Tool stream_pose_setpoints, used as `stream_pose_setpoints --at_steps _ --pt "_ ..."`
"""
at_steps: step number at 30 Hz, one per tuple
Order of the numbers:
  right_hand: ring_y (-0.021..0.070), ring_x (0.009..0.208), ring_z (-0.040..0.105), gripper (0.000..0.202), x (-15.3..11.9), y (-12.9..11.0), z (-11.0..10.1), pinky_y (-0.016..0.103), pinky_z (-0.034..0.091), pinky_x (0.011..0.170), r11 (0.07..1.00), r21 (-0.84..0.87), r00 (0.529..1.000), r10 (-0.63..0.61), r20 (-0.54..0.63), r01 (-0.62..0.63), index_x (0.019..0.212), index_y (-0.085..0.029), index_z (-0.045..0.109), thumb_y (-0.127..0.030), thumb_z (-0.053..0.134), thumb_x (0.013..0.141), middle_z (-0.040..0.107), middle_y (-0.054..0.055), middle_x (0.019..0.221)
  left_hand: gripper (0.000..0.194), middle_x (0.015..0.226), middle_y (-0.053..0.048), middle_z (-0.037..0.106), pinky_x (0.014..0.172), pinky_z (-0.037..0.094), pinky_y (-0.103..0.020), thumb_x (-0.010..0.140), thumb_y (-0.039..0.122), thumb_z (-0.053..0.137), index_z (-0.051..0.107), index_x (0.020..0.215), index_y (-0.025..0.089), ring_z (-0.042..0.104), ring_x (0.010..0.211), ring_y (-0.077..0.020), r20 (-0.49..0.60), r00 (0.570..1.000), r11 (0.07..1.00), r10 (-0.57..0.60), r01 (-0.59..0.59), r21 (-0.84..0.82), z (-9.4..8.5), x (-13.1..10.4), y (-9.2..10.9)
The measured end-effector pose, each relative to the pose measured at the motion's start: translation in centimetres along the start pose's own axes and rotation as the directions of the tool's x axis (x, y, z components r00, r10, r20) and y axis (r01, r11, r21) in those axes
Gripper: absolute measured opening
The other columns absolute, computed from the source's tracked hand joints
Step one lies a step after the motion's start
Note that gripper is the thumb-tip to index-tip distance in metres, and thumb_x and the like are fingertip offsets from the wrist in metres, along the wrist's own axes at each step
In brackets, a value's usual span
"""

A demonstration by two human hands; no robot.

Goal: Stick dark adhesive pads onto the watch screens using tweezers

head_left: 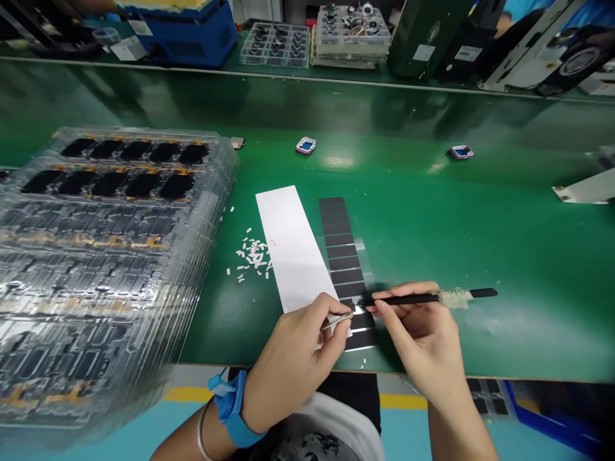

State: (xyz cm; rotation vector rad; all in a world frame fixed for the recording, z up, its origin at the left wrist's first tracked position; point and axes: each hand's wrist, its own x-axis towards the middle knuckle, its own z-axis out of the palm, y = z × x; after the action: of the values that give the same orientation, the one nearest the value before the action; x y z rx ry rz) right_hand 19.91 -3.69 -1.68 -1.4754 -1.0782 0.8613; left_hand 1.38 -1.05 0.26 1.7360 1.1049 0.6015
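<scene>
My left hand (307, 355), a blue strap on its wrist, pinches a small thin pale piece (340, 318) between thumb and fingers; its exact kind is unclear. In my right hand (423, 326) lies a slim black stick-like tool (413, 299) with a pale wrapping (455, 298) near its rear end. The tool's tip points left, close to the left fingertips. Below both hands lies a strip of black rectangular stickers (344, 246) on a clear backing. A long white sheet (293, 246) lies beside it, partly covered by my left hand.
Small white scraps (254, 254) are scattered left of the sheet. A tall stack of clear plastic trays (187, 256) with black screens fills the left side. Two small device cases (306, 146) (461, 152) sit farther back. A shelf behind carries a blue machine (187, 35) and parts boxes (275, 45).
</scene>
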Motion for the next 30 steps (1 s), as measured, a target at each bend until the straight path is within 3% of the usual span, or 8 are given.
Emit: stream_pose_setpoints --at_steps 3,15,22,30 --pt "0.0137 0.074 0.074 0.012 0.22 0.25 0.11 0.020 0.063 0.071 1.000 -0.015 1.000 0.013 0.013 -0.012 0.091 -0.020 0.061 -0.025 0.070 0.085 0.065 0.004 0.091 0.007 0.071 0.005 0.061 0.057 0.040 -0.022 0.099 0.026 0.051 0.058 0.099 0.024 0.057 0.059 -0.0108 -0.020 1.000 0.998 -0.002 0.004 0.065 0.19 0.36 -0.45" --pt "0.0170 0.070 0.075 0.016 0.41 0.03 0.30 0.022 0.063 0.065 0.999 0.021 0.999 0.041 -0.006 -0.041 0.088 -0.017 0.062 -0.026 0.074 0.082 0.073 0.006 0.082 0.012 0.085 0.002 0.068 0.061 0.045 -0.021 0.102 0.026 0.045 0.056 0.106 0.024 0.065 0.069 -0.0127 0.063 0.998 0.999 0.008 -0.010 0.038 0.09 0.60 -0.52" --pt "0.0139 0.066 0.073 0.017 0.30 -0.23 0.32 0.021 0.062 0.063 0.997 0.064 0.997 0.036 -0.064 -0.032 0.087 -0.018 0.061 -0.024 0.075 0.081 0.068 0.002 0.083 0.014 0.077 0.002 0.067 0.053 0.040 -0.022 0.098 0.020 0.049 0.058 0.108 0.024 0.061 0.061 -0.0128 0.059 0.998 0.990 0.031 -0.038 0.134 0.12 0.66 -0.68" --pt "0.0130 0.062 0.072 0.022 0.41 -0.27 -0.06 0.024 0.063 0.063 0.991 0.134 0.992 -0.005 -0.127 0.022 0.089 -0.019 0.056 -0.018 0.076 0.080 0.073 0.002 0.080 0.016 0.084 0.002 0.072 0.058 0.045 -0.022 0.099 0.024 0.051 0.062 0.111 0.026 0.062 0.063 -0.0118 0.010 1.000 0.999 0.003 -0.003 0.034 0.17 0.69 -0.74"
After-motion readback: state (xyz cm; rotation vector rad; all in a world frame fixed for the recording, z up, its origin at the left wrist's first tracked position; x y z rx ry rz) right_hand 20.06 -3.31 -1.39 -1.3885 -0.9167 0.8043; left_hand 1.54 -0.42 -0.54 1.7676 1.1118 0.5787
